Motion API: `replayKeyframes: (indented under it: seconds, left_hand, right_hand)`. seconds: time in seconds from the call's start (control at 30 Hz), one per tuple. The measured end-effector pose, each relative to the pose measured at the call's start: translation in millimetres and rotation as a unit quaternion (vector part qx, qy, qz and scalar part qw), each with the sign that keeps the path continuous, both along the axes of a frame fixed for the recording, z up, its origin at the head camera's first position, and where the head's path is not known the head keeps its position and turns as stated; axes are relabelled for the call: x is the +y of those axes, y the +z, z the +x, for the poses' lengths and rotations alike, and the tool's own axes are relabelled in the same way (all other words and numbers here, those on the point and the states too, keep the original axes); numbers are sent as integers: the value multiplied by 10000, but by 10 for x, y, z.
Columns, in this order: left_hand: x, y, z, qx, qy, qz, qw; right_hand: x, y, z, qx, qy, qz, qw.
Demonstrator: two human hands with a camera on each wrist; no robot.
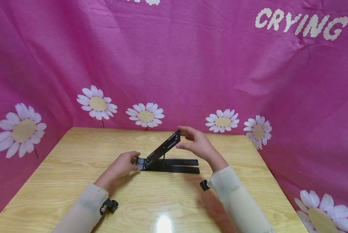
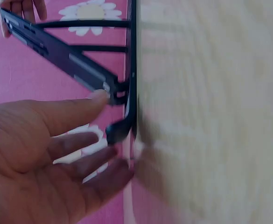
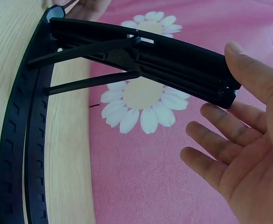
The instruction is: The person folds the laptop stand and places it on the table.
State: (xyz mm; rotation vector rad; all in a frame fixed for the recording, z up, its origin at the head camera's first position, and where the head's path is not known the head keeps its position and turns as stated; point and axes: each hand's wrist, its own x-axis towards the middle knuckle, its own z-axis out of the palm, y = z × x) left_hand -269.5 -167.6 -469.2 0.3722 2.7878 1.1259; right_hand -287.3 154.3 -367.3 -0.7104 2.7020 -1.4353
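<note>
A black folding laptop stand lies on the table with its two long slotted legs pointing right. Its upper panel tilts up to the right, propped by thin struts. My right hand holds the raised end of that panel, thumb on one edge and index finger behind the other; the remaining fingers spread out below. At the low left end, my left hand is around the curved front lip. Its thumb touches near the hinge, while its other fingers extend loosely past the lip, slightly blurred.
The stand is on a light wooden table. Pink cloth with white daisies hangs behind and along both sides. Small black cameras are strapped at the wrists.
</note>
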Motion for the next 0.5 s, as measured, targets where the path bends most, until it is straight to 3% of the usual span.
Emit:
replayKeyframes:
  seconds: [0.2,0.3,0.5]
  left_hand:
    - [165,126,58,610,138,-109,9980]
    - [282,248,98,762,203,163,9968]
    - [520,499,106,1227,11,540,9910]
  right_hand:
    - [66,-46,15,127,43,-45,9999]
    - [104,-79,9,214,112,-45,9997]
    - [201,-184,-3,431,265,210,9985]
